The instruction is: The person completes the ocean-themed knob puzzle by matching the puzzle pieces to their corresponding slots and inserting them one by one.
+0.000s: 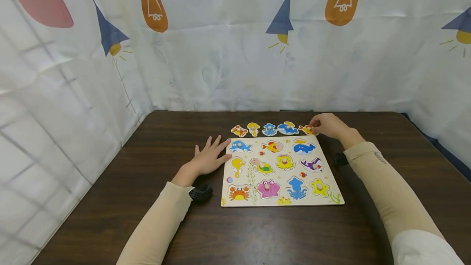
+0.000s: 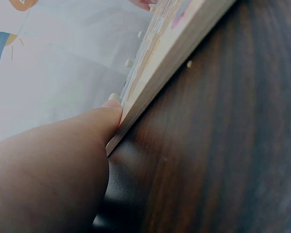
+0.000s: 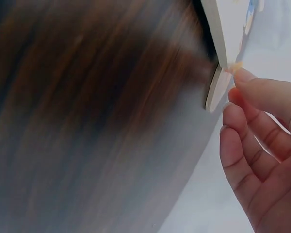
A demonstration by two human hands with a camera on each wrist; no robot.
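A wooden sea-animal puzzle board (image 1: 254,153) lies flat on the table. My right hand (image 1: 333,127) is at its far right corner, thumb and fingertips pinching the knob of a red-and-yellow fish piece (image 1: 303,129). In the right wrist view the rounded edge of the fish piece (image 3: 216,90) sits right by the board's corner. My left hand (image 1: 207,159) rests at the board's left edge, fingers spread and straight, with fingertips touching the rim. Knobbed pieces such as the turtle (image 1: 262,167), shell (image 1: 268,189) and starfish (image 1: 319,187) sit in their recesses; the crab (image 1: 239,193) and squid (image 1: 296,188) pictures show no knobs.
Along the board's far edge lie a loose crab piece (image 1: 239,131), seahorse piece (image 1: 253,129), squid piece (image 1: 270,129) and blue whale piece (image 1: 288,128) in a row. The dark wooden table (image 1: 294,232) ends at a patterned curtain (image 1: 235,68) behind.
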